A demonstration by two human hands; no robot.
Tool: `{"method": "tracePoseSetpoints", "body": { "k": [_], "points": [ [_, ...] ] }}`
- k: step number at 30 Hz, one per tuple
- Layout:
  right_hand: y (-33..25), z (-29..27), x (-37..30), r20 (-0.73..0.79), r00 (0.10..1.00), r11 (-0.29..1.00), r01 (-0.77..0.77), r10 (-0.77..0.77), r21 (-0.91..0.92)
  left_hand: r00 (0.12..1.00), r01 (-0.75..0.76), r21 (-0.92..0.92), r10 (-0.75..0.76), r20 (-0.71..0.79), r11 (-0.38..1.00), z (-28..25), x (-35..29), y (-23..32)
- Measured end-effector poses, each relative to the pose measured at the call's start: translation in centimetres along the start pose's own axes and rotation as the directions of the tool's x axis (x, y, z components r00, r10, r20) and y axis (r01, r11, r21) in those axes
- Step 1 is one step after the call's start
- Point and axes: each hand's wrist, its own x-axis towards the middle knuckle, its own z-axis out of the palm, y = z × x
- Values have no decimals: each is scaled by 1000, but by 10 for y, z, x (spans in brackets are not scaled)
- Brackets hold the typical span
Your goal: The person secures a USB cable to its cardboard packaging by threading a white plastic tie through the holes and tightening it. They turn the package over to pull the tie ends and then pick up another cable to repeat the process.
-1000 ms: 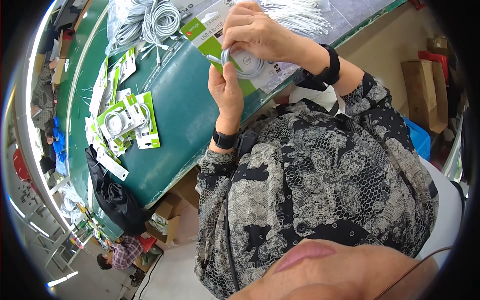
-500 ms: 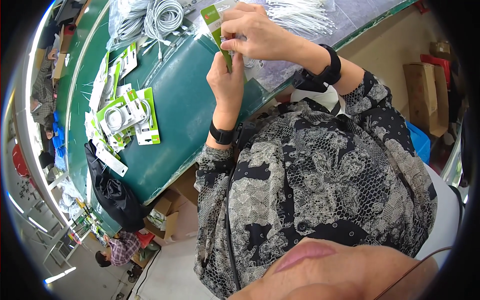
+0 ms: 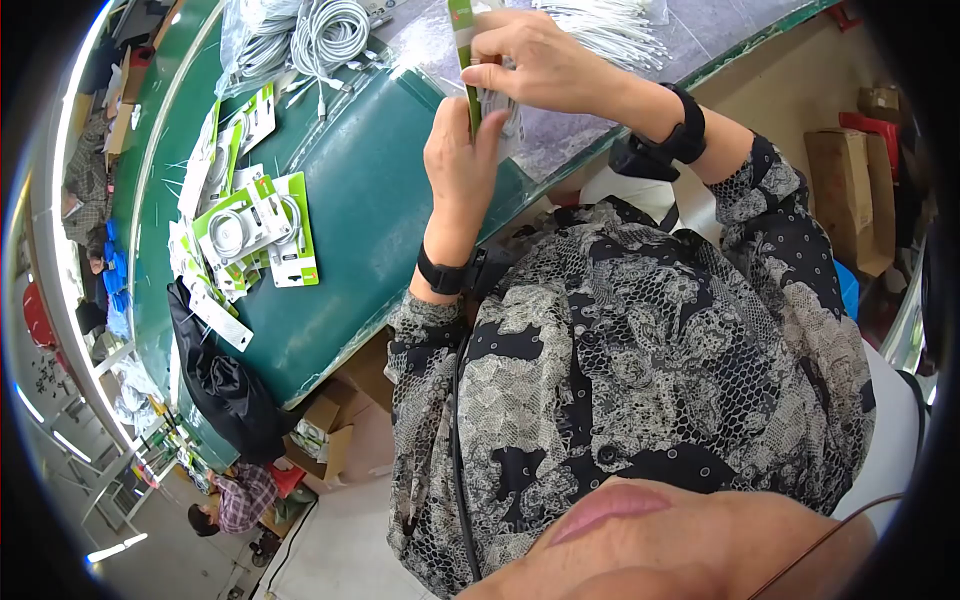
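Observation:
Over the far edge of the green table mat, both my hands hold one green and white cable card (image 3: 462,25), turned nearly edge-on. My left hand (image 3: 460,155) is closed around its lower end, thumb on the right side. My right hand (image 3: 540,65) is closed against the upper right side, thumb and fingertips at the card. Part of a pale coiled cable (image 3: 512,122) shows below my right hand, beside the card. My fingers hide most of how the cable sits on it.
Several carded cables (image 3: 240,235) lie heaped to the left. Grey coiled cables (image 3: 330,40) and white cable ties (image 3: 605,35) lie at the back. Black cloth (image 3: 225,385) hangs over the table's near left edge. Cardboard boxes (image 3: 840,195) stand right; another person (image 3: 240,497) sits lower left.
The card has turned more edge-on and moved slightly right and up. My right hand has shifted right, and my left hand has moved a little right with the card.

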Motion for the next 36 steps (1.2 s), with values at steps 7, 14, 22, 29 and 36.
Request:
{"method": "tracePoseSetpoints", "body": {
  "k": [7,14,22,29,36],
  "points": [
    [4,10,-17,172,898,626,-409,405,663,954,298,-378,-259,151,876,0,-8,14],
    [4,14,-16,202,926,623,-366,319,691,999,30,-42,-32,-34,999,4,-8,14],
    [21,19,-5,-48,990,961,-119,134,249,974,225,-173,-228,1,959,0,0,11],
    [9,20,2,-491,867,993,-30,82,113,913,361,-420,-407,-22,833,-13,-3,-1],
    [15,36,3,-380,888,923,-112,259,369,902,307,-760,-430,39,573,-6,-6,-4]
  ]
}}
